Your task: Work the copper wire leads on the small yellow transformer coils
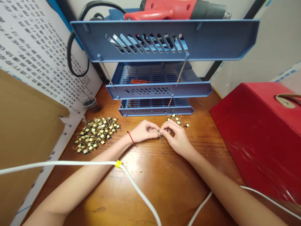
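My left hand, with a red cord round its wrist, meets my right hand above the middle of the wooden table. The fingertips of both are closed on one small wound coil component with dark pins and fine copper wires hanging down. Fingers cover most of it. Left of my hands lies a big heap of yellow-and-black coil components. A smaller group of the same parts lies just behind my right hand, and a single one sits beside that group.
A blue three-level rack stands at the back, with a red heat gun on top. A red box stands at right, a cup of dark bits at back left. A white cable crosses in front of my left forearm.
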Action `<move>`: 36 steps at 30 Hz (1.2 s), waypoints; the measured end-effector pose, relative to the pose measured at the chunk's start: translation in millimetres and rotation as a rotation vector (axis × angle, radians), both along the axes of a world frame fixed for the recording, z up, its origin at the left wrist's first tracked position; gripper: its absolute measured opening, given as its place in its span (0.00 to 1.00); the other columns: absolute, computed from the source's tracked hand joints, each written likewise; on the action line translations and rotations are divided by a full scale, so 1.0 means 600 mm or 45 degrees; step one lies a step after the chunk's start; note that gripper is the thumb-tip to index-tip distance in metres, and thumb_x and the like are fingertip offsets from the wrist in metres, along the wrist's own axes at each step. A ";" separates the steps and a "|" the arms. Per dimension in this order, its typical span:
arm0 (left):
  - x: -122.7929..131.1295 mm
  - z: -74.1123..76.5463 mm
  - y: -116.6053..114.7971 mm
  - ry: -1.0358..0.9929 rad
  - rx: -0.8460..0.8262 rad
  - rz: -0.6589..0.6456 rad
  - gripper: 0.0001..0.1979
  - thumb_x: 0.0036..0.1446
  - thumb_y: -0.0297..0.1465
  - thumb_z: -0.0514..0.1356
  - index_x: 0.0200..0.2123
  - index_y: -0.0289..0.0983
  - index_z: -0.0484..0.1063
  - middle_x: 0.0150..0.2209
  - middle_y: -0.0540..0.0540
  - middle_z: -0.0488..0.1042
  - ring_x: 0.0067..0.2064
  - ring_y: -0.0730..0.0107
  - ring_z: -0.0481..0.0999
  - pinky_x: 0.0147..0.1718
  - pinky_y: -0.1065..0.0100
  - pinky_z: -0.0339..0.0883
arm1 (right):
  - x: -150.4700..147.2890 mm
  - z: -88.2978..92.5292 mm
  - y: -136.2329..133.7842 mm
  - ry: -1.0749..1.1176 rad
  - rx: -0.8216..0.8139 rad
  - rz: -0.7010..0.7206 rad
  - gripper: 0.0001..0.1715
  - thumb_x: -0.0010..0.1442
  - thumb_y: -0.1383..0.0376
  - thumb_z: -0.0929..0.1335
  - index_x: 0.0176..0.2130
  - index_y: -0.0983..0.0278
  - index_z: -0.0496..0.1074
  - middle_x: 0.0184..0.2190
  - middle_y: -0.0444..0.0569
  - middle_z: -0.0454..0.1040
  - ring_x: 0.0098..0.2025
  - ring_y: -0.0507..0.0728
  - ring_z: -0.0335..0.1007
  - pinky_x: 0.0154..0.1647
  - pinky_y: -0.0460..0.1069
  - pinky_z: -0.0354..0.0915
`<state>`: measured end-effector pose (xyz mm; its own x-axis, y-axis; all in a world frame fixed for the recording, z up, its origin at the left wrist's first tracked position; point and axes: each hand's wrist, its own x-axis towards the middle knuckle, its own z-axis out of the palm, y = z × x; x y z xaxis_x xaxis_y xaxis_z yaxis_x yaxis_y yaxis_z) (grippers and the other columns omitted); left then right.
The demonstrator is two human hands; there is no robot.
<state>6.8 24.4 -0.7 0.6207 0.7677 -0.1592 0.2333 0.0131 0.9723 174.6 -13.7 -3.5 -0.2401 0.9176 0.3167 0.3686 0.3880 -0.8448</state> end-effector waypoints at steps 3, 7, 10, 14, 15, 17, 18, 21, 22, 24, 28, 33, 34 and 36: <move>0.001 0.000 -0.003 0.004 0.024 0.024 0.10 0.44 0.32 0.62 0.28 0.29 0.75 0.18 0.51 0.67 0.21 0.79 0.62 0.21 0.76 0.56 | 0.001 -0.004 0.000 0.020 -0.015 -0.009 0.05 0.56 0.70 0.65 0.28 0.63 0.67 0.27 0.45 0.66 0.29 0.52 0.61 0.31 0.48 0.59; 0.004 0.000 -0.006 0.039 0.064 0.016 0.11 0.45 0.33 0.61 0.27 0.28 0.74 0.18 0.52 0.64 0.20 0.82 0.57 0.20 0.77 0.52 | 0.000 -0.006 0.002 0.066 -0.033 -0.026 0.04 0.55 0.70 0.66 0.29 0.63 0.67 0.27 0.44 0.65 0.30 0.52 0.61 0.31 0.48 0.59; 0.005 -0.001 -0.007 0.075 0.078 0.001 0.11 0.45 0.33 0.61 0.25 0.28 0.73 0.17 0.54 0.60 0.20 0.83 0.54 0.19 0.77 0.50 | 0.000 -0.006 0.003 0.074 -0.049 -0.005 0.04 0.55 0.70 0.66 0.29 0.64 0.68 0.28 0.45 0.65 0.29 0.52 0.61 0.31 0.48 0.59; 0.003 0.000 -0.005 0.056 0.046 -0.039 0.11 0.46 0.33 0.60 0.25 0.28 0.72 0.18 0.54 0.59 0.21 0.83 0.54 0.20 0.77 0.50 | 0.001 -0.004 0.006 0.066 -0.084 0.031 0.04 0.56 0.70 0.66 0.28 0.64 0.67 0.27 0.44 0.65 0.30 0.52 0.60 0.31 0.48 0.58; 0.002 0.001 -0.005 0.051 0.034 -0.056 0.11 0.46 0.33 0.60 0.26 0.28 0.72 0.19 0.54 0.59 0.21 0.83 0.54 0.20 0.77 0.50 | 0.001 -0.004 0.006 0.064 -0.093 0.036 0.05 0.56 0.70 0.66 0.28 0.64 0.67 0.27 0.44 0.65 0.30 0.52 0.60 0.31 0.48 0.58; 0.001 0.002 -0.003 0.043 0.004 -0.090 0.12 0.46 0.33 0.61 0.27 0.27 0.72 0.19 0.54 0.60 0.21 0.83 0.54 0.20 0.77 0.50 | 0.001 -0.004 0.007 0.063 -0.107 0.044 0.05 0.56 0.70 0.66 0.28 0.64 0.67 0.27 0.44 0.65 0.30 0.52 0.60 0.31 0.48 0.58; 0.000 0.002 -0.002 0.040 -0.007 -0.103 0.12 0.46 0.34 0.61 0.27 0.27 0.72 0.19 0.54 0.60 0.21 0.83 0.54 0.20 0.77 0.50 | 0.001 -0.005 0.007 0.064 -0.113 0.046 0.05 0.56 0.70 0.66 0.28 0.63 0.67 0.27 0.44 0.65 0.30 0.52 0.60 0.31 0.48 0.58; 0.000 0.003 0.000 0.040 -0.015 -0.114 0.12 0.47 0.34 0.61 0.26 0.28 0.72 0.19 0.54 0.59 0.21 0.83 0.54 0.20 0.77 0.50 | 0.002 -0.005 0.007 0.068 -0.126 0.048 0.05 0.55 0.70 0.66 0.28 0.63 0.68 0.27 0.44 0.65 0.30 0.52 0.61 0.31 0.48 0.58; 0.000 0.003 0.000 0.042 -0.013 -0.113 0.12 0.47 0.35 0.61 0.26 0.28 0.71 0.19 0.54 0.59 0.21 0.82 0.54 0.20 0.77 0.50 | 0.002 -0.005 0.007 0.071 -0.128 0.047 0.05 0.55 0.70 0.66 0.28 0.63 0.68 0.27 0.44 0.65 0.30 0.52 0.61 0.31 0.48 0.58; 0.001 0.003 -0.001 0.053 -0.003 -0.114 0.12 0.47 0.35 0.61 0.25 0.29 0.71 0.19 0.54 0.58 0.21 0.82 0.54 0.20 0.77 0.50 | 0.003 -0.006 0.008 0.083 -0.137 0.050 0.05 0.55 0.70 0.66 0.27 0.63 0.68 0.26 0.44 0.65 0.29 0.52 0.60 0.30 0.48 0.58; 0.003 0.004 -0.003 0.081 0.043 -0.129 0.12 0.47 0.34 0.60 0.21 0.30 0.68 0.18 0.55 0.56 0.21 0.82 0.53 0.21 0.77 0.49 | 0.004 -0.007 0.011 0.104 -0.173 0.091 0.05 0.53 0.72 0.66 0.26 0.64 0.67 0.25 0.43 0.65 0.29 0.51 0.60 0.30 0.47 0.57; 0.004 0.007 -0.003 0.110 0.080 -0.156 0.12 0.48 0.35 0.59 0.21 0.30 0.67 0.18 0.55 0.54 0.22 0.82 0.52 0.20 0.77 0.48 | 0.005 -0.005 0.013 0.109 -0.182 0.114 0.06 0.52 0.74 0.67 0.26 0.64 0.68 0.26 0.43 0.65 0.30 0.51 0.60 0.31 0.47 0.57; 0.004 0.007 -0.003 0.116 0.087 -0.165 0.13 0.48 0.35 0.59 0.21 0.30 0.67 0.18 0.55 0.54 0.22 0.82 0.52 0.20 0.77 0.48 | 0.005 -0.005 0.013 0.106 -0.176 0.123 0.07 0.52 0.74 0.67 0.26 0.64 0.68 0.26 0.43 0.65 0.30 0.51 0.60 0.31 0.47 0.57; 0.004 0.009 -0.003 0.127 0.101 -0.176 0.14 0.48 0.36 0.59 0.20 0.30 0.66 0.18 0.56 0.54 0.21 0.82 0.52 0.20 0.77 0.47 | 0.007 -0.003 0.012 0.099 -0.165 0.152 0.07 0.51 0.75 0.67 0.25 0.64 0.68 0.26 0.43 0.65 0.30 0.51 0.60 0.31 0.47 0.57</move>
